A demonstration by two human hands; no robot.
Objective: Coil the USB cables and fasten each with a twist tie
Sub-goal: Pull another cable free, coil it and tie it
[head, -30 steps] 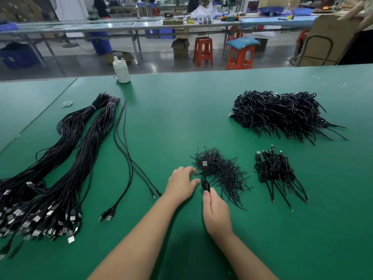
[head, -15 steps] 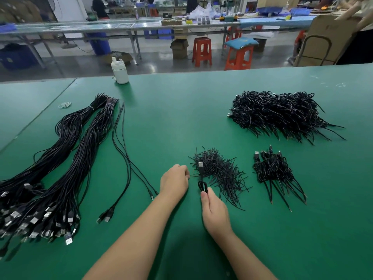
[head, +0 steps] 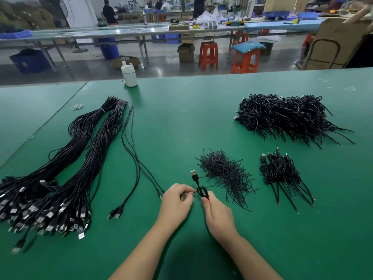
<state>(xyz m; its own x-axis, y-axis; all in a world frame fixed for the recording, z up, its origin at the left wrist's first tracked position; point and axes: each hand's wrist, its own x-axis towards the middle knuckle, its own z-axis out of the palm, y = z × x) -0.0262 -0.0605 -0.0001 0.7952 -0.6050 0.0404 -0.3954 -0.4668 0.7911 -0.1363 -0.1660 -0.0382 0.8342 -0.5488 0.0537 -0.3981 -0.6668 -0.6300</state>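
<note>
Hands at a green bench (head: pixel 201 122), no writing legible to us.
From the head view, our right hand (head: pixel 219 217) pinches a coiled USB cable (head: pixel 202 191) beside the twist ties (head: pixel 224 172); our left hand (head: pixel 175 203) is curled, pinching something too thin to identify. Orange stools (head: pixel 208 55) stand behind.

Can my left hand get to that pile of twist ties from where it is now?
Probably yes. The left hand sits just left of the coiled cable held by the right hand; the twist ties lie just beyond, with bare table between.
</note>
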